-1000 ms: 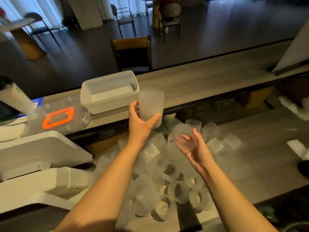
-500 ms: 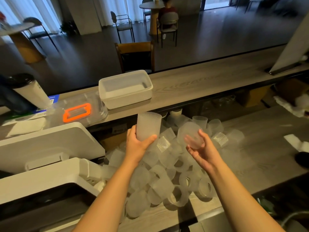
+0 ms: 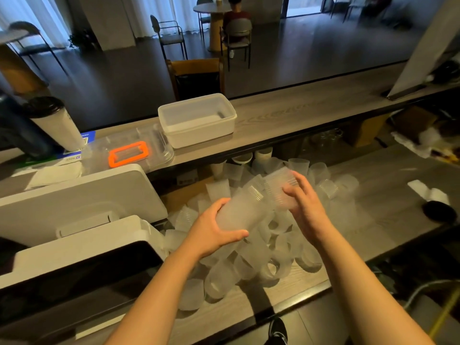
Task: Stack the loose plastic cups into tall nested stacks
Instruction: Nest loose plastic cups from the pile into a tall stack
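Plainly a two-handed nesting moment above the lower counter [image 3: 388, 185]. Left hand [image 3: 211, 232] wraps the base end of a frosted cup [image 3: 239, 212], thumb underneath, fingers curled over the top; that cup lies tilted, long axis running up and to the right, mouth toward the other hand. Right hand [image 3: 302, 200] grips a second cup [image 3: 282, 186] at that mouth, fingers curled round its ribbed wall. Rims appear to meet or overlap; motion blur hides how deep one sits in the other. Both cups held just above the pile of loose cups [image 3: 261, 252] spread on the counter. Judgement: next move is a push along that shared slanted axis, hands closing toward each other; any misalignment would jam the rims.
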Demonstrator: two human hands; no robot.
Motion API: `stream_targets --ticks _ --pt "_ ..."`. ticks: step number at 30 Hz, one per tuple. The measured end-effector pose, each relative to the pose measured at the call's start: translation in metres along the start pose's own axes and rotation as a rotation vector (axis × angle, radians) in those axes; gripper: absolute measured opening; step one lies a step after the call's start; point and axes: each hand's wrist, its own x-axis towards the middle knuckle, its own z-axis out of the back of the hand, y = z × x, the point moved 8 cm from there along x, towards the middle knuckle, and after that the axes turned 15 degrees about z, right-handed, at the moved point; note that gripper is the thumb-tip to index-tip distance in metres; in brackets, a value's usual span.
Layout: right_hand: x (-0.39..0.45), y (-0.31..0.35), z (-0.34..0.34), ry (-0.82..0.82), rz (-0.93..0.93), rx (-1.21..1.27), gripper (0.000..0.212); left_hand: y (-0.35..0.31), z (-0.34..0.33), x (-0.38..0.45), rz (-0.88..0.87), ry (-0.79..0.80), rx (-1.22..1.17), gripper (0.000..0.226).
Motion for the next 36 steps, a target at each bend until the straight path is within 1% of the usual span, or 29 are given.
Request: stream_targets --ticks 2,4,6,7,9,12,15,21,23,26,29,31,33,36 --pt "-0.01 0.006 -0.012 0.067 0.045 -0.105 0.078 0.0 0.0 -0.007 -0.033 0.034 0.025 0.081" --pt "-0.018 0.011 -0.022 0.107 0.074 -0.175 0.071 0.0 0.001 -0.012 -0.06 0.06 0.03 0.082" --pt "-0.025 0.016 -0.029 0.136 0.1 -0.232 0.058 0.001 0.002 -0.015 -0.073 0.071 0.026 0.082" --pt "-0.027 0.016 -0.03 0.148 0.109 -0.273 0.055 0.001 0.002 -0.016 -0.08 0.074 0.027 0.081" --pt "-0.029 0.013 -0.03 0.154 0.109 -0.329 0.059 0.002 0.002 -0.017 -0.088 0.074 0.038 0.081" --pt "-0.032 0.01 -0.032 0.159 0.104 -0.352 0.062 0.004 0.002 -0.017 -0.089 0.069 0.06 0.083" --pt "-0.032 0.008 -0.033 0.167 0.11 -0.389 0.051 0.002 0.001 -0.017 -0.101 0.08 0.082 0.082" --pt "-0.031 -0.007 -0.038 0.146 0.056 -0.374 0.04 -0.008 -0.002 -0.014 -0.105 0.07 0.125 0.079" --pt "-0.032 -0.012 -0.045 0.173 0.049 -0.387 0.044 -0.012 -0.003 -0.01 -0.094 0.048 0.119 0.081" --pt "-0.03 -0.017 -0.049 0.193 0.053 -0.379 0.069 -0.017 -0.007 -0.004 -0.083 0.016 0.132 0.082" --pt "-0.024 -0.018 -0.039 0.2 0.024 -0.371 0.072 -0.017 -0.017 0.003 -0.043 0.016 0.123 0.081" --pt "-0.021 -0.021 -0.029 0.165 -0.006 -0.329 0.073 -0.015 -0.02 0.008 -0.002 -0.012 0.041 0.077" --pt "-0.016 -0.027 -0.013 0.081 -0.029 -0.277 0.069 -0.012 -0.022 0.014 0.05 -0.054 -0.037 0.076" --pt "-0.007 -0.045 0.025 -0.072 -0.053 -0.266 0.047 -0.007 -0.024 0.021 0.106 -0.08 -0.119 0.075"
